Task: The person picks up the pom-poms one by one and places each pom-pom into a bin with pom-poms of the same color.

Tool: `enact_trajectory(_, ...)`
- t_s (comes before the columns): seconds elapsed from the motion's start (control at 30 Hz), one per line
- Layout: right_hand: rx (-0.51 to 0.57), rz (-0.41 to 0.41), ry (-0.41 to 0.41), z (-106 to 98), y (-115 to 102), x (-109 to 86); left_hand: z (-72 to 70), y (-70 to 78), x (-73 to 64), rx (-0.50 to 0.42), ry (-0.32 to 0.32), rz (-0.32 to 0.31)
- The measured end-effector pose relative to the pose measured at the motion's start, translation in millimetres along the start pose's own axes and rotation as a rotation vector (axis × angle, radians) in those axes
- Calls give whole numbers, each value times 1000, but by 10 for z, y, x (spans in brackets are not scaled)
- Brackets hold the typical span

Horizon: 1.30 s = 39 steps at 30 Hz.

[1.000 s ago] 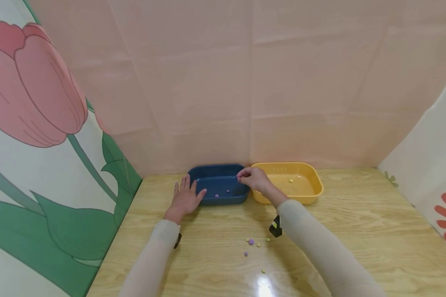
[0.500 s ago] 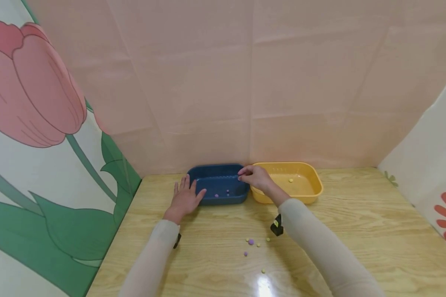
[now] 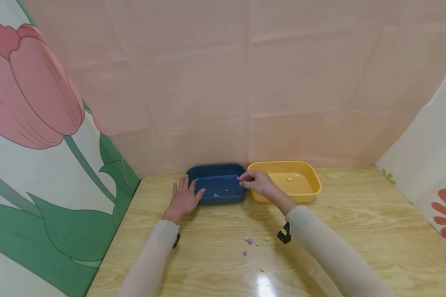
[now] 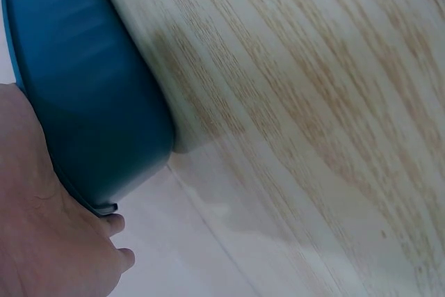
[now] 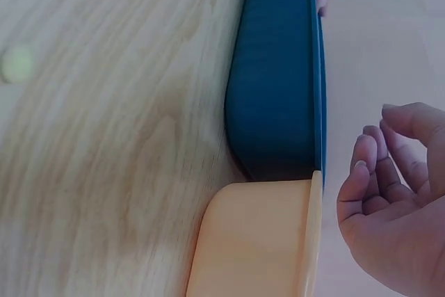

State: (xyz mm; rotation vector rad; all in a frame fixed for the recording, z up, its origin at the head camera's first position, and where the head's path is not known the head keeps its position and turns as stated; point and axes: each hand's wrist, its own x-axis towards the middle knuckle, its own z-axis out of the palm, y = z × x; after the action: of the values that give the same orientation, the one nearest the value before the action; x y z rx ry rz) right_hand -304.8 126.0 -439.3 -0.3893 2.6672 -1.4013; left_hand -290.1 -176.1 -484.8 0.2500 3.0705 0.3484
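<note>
My left hand [image 3: 183, 201] lies on the left end of the blue tray [image 3: 223, 201], fingers spread and straight over its rim. In the left wrist view, part of that hand [image 4: 49, 234] shows against the tray's side. My right hand [image 3: 259, 182] is over the blue tray's right end, beside the yellow tray [image 3: 312, 197]. Its thumb and index finger pinch a small purple ball [image 3: 238, 178]; in the right wrist view the fingers [image 5: 375, 203] are curled and the ball is hidden. Small purple balls [image 3: 226, 190] lie on the blue tray's floor.
One small yellow ball [image 3: 289, 179] lies inside the yellow tray. Several small yellow balls [image 3: 262, 269] and purple balls [image 3: 250, 241] are scattered on the wooden table [image 3: 200, 255]. A pink sheet [image 3: 193, 95] rises behind both trays.
Another small ball shows on the blue tray's floor half a second ago; now a faint speck lies farther left there. My right hand stays over the tray's end; the left stays put.
</note>
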Motion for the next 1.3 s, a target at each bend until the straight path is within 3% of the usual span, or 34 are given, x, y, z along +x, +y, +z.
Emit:
enact_trajectory(0.63, 47, -70, -106, 56, 35, -512, 19, -24, -11, 0, 10, 7)
enact_trajectory(0.97, 25, -136, -152, 101, 132, -690, -14, -9, -24, -4, -11, 6)
enact_trajectory(1.3, -32, -200, -186, 113, 243, -835, -21, 15, -24, -19, 7, 15)
